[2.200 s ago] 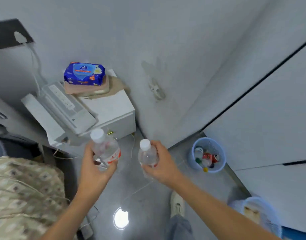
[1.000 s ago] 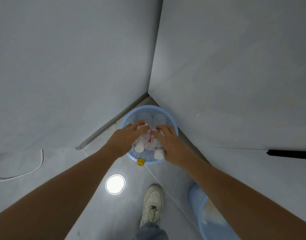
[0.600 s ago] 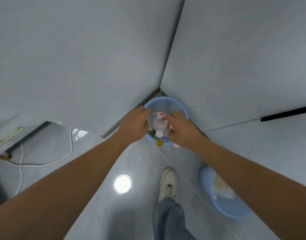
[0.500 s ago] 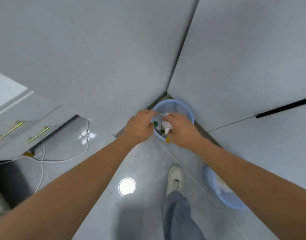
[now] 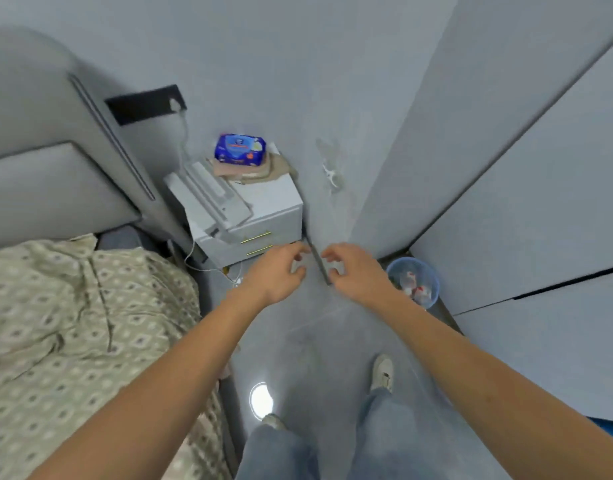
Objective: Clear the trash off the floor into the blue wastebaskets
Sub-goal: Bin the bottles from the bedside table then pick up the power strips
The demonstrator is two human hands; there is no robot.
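A blue wastebasket (image 5: 433, 289) stands on the grey floor in the corner at the right, against the cabinet doors. Clear plastic bottles with red-and-white labels (image 5: 410, 284) lie inside it. My left hand (image 5: 275, 271) and my right hand (image 5: 353, 270) hover side by side above the floor, to the left of the basket. Both have loosely curled fingers and hold nothing. The frame is blurred by motion.
A white nightstand (image 5: 260, 216) with a blue wipes pack (image 5: 239, 150) stands ahead by the wall. A bed with a patterned cover (image 5: 73, 323) fills the left. White cables (image 5: 211, 268) lie beside the nightstand. Cabinet doors (image 5: 540, 202) line the right. My shoes (image 5: 383, 372) stand on the floor.
Both hands let go of the two bottles in the blue basket and pulled back empty. My view swung left and up, so the basket now sits to the right.
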